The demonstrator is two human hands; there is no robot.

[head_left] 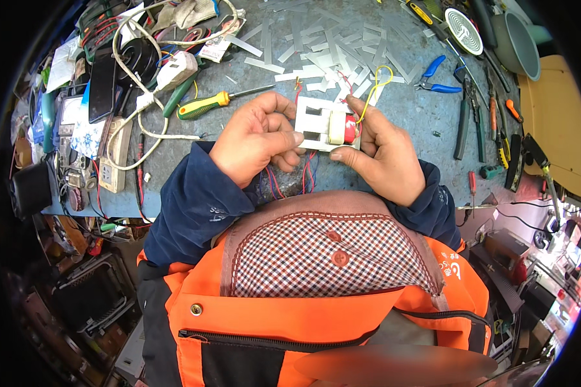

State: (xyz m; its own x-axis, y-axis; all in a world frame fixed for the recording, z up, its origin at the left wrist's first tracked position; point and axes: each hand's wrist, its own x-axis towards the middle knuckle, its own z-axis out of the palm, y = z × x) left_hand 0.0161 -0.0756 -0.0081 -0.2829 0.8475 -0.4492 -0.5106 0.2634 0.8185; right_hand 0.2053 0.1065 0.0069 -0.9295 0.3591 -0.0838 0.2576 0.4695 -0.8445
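Between my two hands is a small transformer [337,128]: a pale flat metal core with rectangular openings, a white bobbin and a red-wrapped coil [350,129]. Yellow and red wires rise from its coil end. My left hand [258,132] pinches the core's left edge between thumb and curled fingers. At the coil end, my right hand [387,151] grips the right side, thumb at the lower edge and fingers behind. Red and blue wires [310,169] lie on the bench just below the piece. Loose thin metal strips [342,55] are scattered behind it.
Left of my hands lie a yellow-green screwdriver [203,105], a white cable with a socket block [177,69] and a power strip [114,155]. To the right are blue-handled cutters [438,76], pliers [463,122] and a grey bowl [516,45]. The blue bench's front edge runs near my forearms.
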